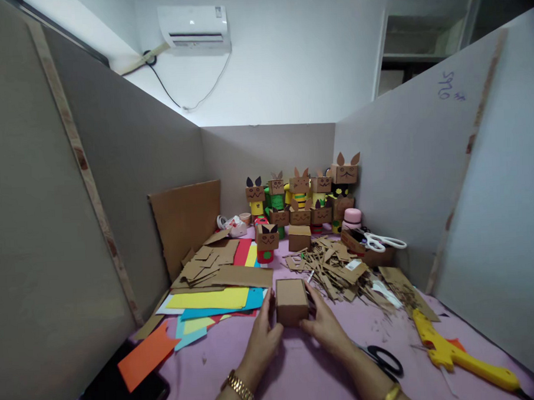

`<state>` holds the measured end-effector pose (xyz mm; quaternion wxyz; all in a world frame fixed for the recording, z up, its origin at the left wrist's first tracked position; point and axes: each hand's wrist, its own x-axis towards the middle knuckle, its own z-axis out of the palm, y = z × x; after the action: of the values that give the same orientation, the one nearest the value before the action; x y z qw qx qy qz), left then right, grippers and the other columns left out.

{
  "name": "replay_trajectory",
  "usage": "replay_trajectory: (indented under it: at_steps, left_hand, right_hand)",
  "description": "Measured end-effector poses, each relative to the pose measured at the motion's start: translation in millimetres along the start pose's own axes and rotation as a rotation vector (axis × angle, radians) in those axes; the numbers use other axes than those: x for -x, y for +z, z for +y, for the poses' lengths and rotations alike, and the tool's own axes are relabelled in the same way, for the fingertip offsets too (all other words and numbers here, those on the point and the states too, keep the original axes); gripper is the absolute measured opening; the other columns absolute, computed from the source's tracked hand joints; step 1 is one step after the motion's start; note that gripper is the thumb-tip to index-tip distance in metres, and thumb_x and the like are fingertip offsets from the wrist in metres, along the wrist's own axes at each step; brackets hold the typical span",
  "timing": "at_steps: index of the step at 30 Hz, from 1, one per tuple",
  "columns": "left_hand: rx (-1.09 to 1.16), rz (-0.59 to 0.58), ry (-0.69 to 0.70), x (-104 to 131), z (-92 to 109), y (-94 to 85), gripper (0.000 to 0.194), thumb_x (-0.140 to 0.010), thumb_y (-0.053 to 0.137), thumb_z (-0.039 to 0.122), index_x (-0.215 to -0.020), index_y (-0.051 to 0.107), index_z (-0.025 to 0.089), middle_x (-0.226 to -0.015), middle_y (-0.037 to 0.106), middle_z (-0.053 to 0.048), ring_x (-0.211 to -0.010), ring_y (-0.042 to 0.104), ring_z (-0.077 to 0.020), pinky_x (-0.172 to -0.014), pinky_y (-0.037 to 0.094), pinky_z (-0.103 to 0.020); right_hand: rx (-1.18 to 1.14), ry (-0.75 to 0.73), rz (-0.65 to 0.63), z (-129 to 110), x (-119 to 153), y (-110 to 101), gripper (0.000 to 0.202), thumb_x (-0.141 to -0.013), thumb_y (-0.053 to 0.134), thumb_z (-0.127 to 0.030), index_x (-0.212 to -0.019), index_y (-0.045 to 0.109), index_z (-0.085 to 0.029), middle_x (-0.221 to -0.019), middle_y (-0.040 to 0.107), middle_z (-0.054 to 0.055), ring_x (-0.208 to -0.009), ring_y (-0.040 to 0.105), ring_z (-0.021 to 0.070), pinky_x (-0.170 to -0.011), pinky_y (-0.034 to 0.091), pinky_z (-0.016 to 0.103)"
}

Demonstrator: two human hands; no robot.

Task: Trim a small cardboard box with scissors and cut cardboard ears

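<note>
A small cardboard box [291,304] rests on the pink tablecloth in front of me, flaps not visible, top flat. My left hand [264,328] is at its left side, thumb by the lower front corner and fingers along the side. On the opposite side my right hand [326,322] grips it, the thumb lying over the front right corner. Fingertips at the far side are partly hidden. Black-handled scissors [384,360] lie beside my right forearm, which covers part of them.
Cardboard animal figures [299,184] stand at the back, with another plain box [299,238] before them. Cardboard scraps [336,265] heap at right, near a yellow glue gun [464,356]. Coloured paper [209,299] and cardboard sheets [244,277] lie left. White-handled scissors [379,242] sit in a carton.
</note>
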<state>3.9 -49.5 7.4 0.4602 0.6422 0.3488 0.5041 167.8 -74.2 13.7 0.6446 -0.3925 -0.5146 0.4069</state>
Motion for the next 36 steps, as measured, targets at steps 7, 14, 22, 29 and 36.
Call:
replay_trajectory:
  at_steps: [7,14,22,29,36]
  left_hand:
    - [0.074,-0.017,0.024,5.3,24.2,-0.6,0.059,-0.083,0.049,0.032,-0.139,0.035,0.019,-0.138,0.05,-0.013,-0.12,0.053,-0.0233,-0.101,0.043,-0.04]
    - [0.036,0.066,0.008,0.5,21.2,-3.3,0.037,-0.079,0.06,0.04,-0.111,0.057,0.021,-0.115,0.062,-0.009,-0.108,0.058,-0.0235,-0.096,0.045,-0.04]
    - [-0.014,0.042,0.028,0.0,20.8,0.3,0.018,-0.067,0.069,0.023,-0.068,0.051,0.02,-0.114,0.056,-0.011,-0.111,0.055,-0.0273,-0.093,0.045,-0.04]
    - [-0.052,-0.03,0.032,1.9,30.8,3.1,0.022,-0.065,0.066,0.024,-0.059,0.045,0.021,-0.128,0.046,-0.02,-0.117,0.052,-0.0329,-0.09,0.047,-0.041]
    - [-0.067,-0.019,0.025,0.7,30.6,1.8,0.023,-0.067,0.064,0.023,-0.058,0.044,0.022,-0.136,0.047,-0.022,-0.127,0.044,-0.0357,-0.098,0.039,-0.048]
  right_hand:
    - [-0.04,-0.025,0.083,-15.5,-0.3,1.6,0.073,-0.052,0.053,-0.003,-0.119,0.062,-0.029,-0.135,0.055,0.0,-0.134,0.036,0.0235,-0.112,0.022,0.043]
    - [-0.098,-0.024,0.128,-13.9,-3.7,-3.5,0.052,-0.061,0.062,-0.009,-0.108,0.069,-0.029,-0.126,0.062,0.003,-0.126,0.047,0.0267,-0.108,0.032,0.045]
    - [-0.129,-0.044,0.194,-4.0,-11.5,-11.8,0.038,-0.069,0.068,-0.02,-0.106,0.07,-0.026,-0.125,0.063,0.006,-0.127,0.045,0.0272,-0.11,0.027,0.046]
    - [-0.166,-0.034,0.126,0.2,-10.8,-8.8,0.043,-0.072,0.072,-0.038,-0.113,0.067,-0.027,-0.126,0.063,0.008,-0.121,0.051,0.0281,-0.103,0.036,0.046]
    - [-0.182,-0.025,0.103,-2.1,-9.5,-9.6,0.046,-0.07,0.075,-0.04,-0.113,0.066,-0.028,-0.128,0.061,0.008,-0.124,0.048,0.0285,-0.104,0.034,0.046]
